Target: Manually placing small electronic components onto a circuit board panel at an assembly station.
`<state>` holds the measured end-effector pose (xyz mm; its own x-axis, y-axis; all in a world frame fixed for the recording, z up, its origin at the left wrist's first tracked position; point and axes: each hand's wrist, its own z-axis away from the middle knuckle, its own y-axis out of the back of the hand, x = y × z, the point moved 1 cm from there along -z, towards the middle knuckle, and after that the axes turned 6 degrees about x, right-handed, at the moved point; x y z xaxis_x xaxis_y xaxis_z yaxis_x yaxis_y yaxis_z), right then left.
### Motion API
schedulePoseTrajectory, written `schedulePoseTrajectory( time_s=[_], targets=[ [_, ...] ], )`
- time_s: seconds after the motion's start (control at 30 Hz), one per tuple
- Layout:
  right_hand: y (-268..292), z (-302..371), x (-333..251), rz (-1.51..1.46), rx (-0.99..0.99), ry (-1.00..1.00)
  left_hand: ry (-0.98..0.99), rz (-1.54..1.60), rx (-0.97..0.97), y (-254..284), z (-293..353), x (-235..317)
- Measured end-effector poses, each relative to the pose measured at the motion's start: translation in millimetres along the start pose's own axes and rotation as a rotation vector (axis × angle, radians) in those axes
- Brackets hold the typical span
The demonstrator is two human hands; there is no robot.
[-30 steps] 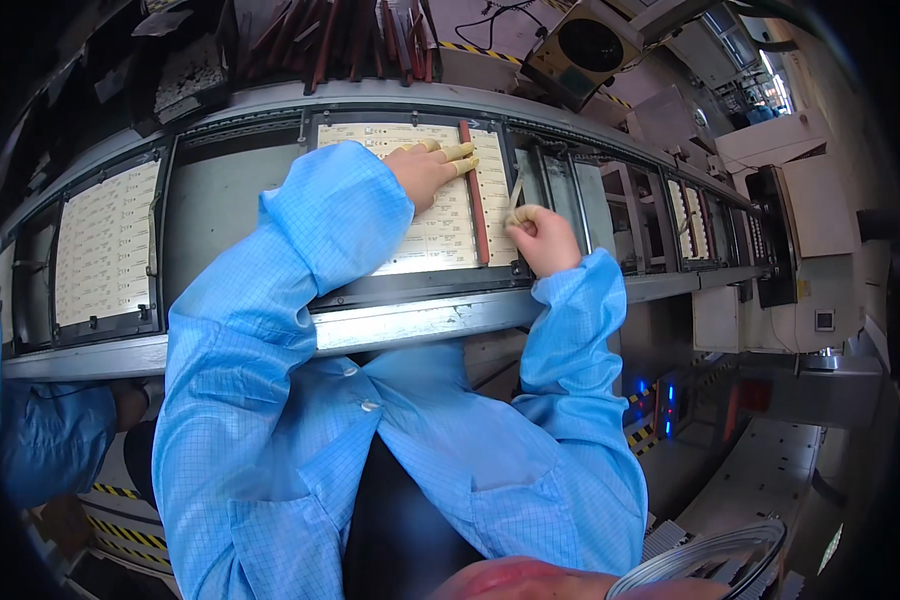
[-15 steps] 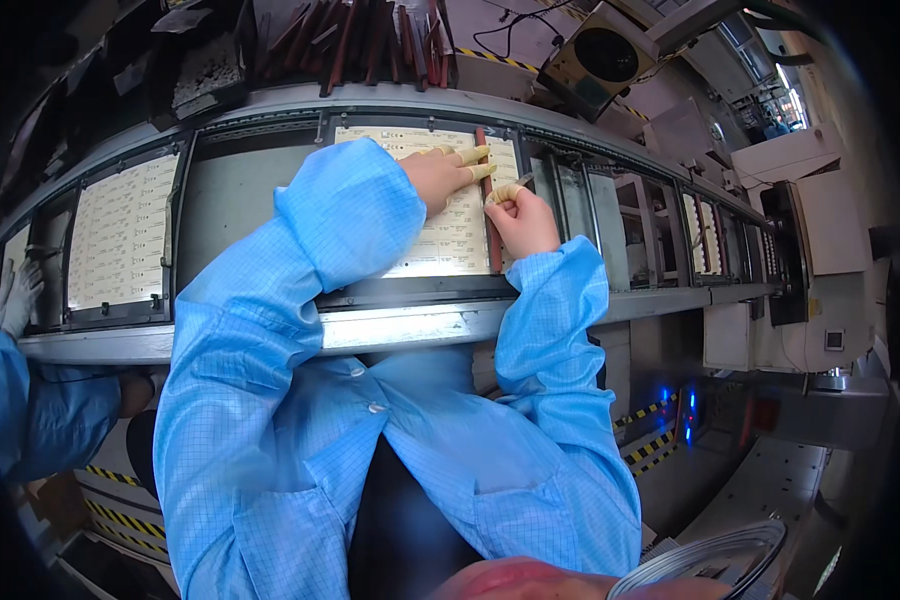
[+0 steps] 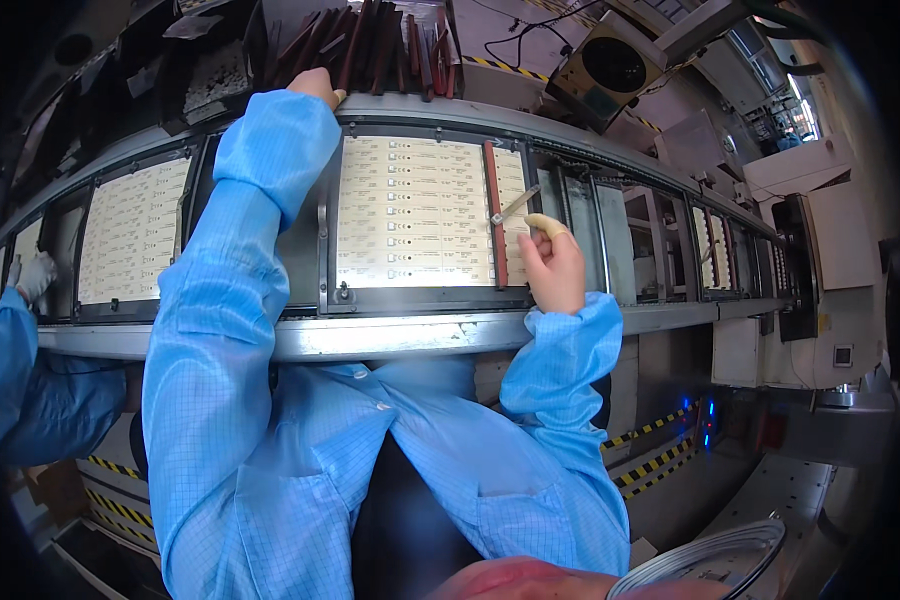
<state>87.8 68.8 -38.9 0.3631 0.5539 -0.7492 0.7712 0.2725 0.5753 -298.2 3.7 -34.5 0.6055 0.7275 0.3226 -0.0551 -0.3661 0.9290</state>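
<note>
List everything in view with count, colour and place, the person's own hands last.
printed panels: several, cream, in a row
red strip: one, brownish red, on the middle panel's right part
thin piece: one, pale, slanting up from the red strip
loose strips: many, mostly dark red, top
white bits: many, white, upper left
front rail: one, silver, before the panels
box with round opening: one, black and tan, upper right
co-worker's glove: one, white, far left
left hand: one, blue-sleeved, at the loose strips
right hand: one, blue-sleeved, near the thin piece
</note>
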Motion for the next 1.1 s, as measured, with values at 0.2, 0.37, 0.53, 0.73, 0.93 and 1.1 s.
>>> schedulePoseTrajectory(
  time_s=[0.2, 0.37, 0.53, 0.73, 0.93, 1.1],
  targets=[
    [5, 9, -9, -0.057, -0.017, -0.05, 0.347, 0.664, -0.321, 8, -17, -24],
    [-12, 7, -36, -0.342, -0.121, -0.094, 0.286, 1.326, -0.464, 58, 59, -3],
    [-53, -8, -88, -0.432, -0.186, 0.035, 0.03, 1.214, -0.489, 86, 150, 18],
    [-91, -13, -110, -0.717, -0.228, 0.021, -0.029, 1.373, -0.746, 64, 197, 16],
    [-88, -7, -99, -0.435, -0.071, -0.01, -0.442, 0.571, -0.069, 49, 169, -7],
    [-103, 5, -83, 0.124, -0.247, 0.089, -0.289, 0.085, 0.036, 37, 127, -18]
  ],
)
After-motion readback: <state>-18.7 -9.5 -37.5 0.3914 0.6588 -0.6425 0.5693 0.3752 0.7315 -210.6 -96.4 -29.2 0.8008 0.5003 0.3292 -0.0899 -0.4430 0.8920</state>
